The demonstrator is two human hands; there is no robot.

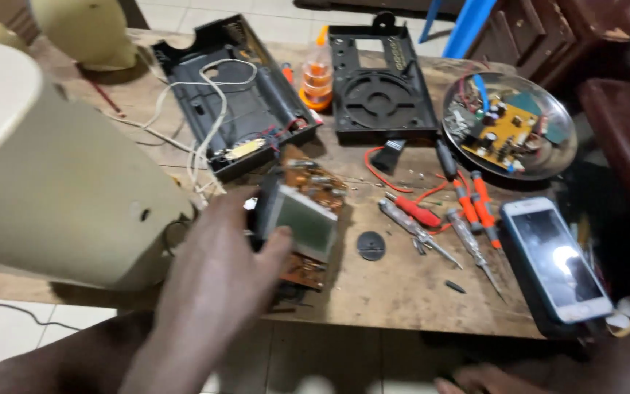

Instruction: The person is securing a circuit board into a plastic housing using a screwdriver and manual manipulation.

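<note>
On worn wooden table (pixel 402 284): tools, phone (pixel 555 257); tiled floor (pixel 9 332).

I see my left hand (pixel 216 281) bare, without glove, ring or watch, its forearm uncovered to the frame's lower edge, no sleeve showing. My right hand (pixel 486 379) shows only as blurred, bare knuckles at the bottom edge; whether anything is worn there I cannot tell

Left hand (pixel 220 270) extended, fingers curled.
</note>
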